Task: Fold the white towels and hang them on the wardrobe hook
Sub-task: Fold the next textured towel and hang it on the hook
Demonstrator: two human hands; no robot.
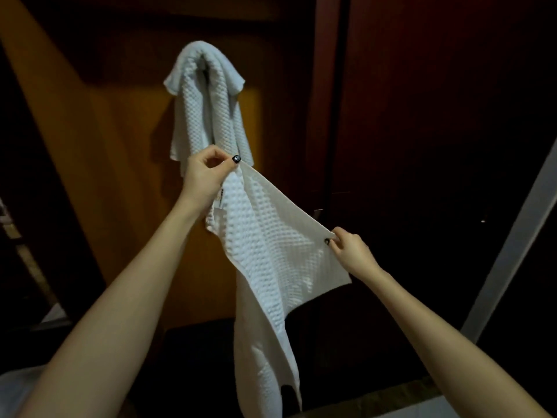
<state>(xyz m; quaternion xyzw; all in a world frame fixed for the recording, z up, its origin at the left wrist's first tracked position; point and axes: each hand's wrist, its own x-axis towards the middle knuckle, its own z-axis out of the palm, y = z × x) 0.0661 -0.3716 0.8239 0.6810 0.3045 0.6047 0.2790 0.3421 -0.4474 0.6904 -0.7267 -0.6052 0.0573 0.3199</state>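
Two white towels: your left hand [205,176] and right hand [352,251] each pinch the held towel [271,251]; the hung towel [208,101] drapes just above your left.

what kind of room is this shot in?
Likely a bedroom or hotel room, dimly lit, at a wardrobe: dark wooden wardrobe doors, a white waffle towel already hanging on the lighter wood panel, and a second waffle towel pinched between left hand and right hand.
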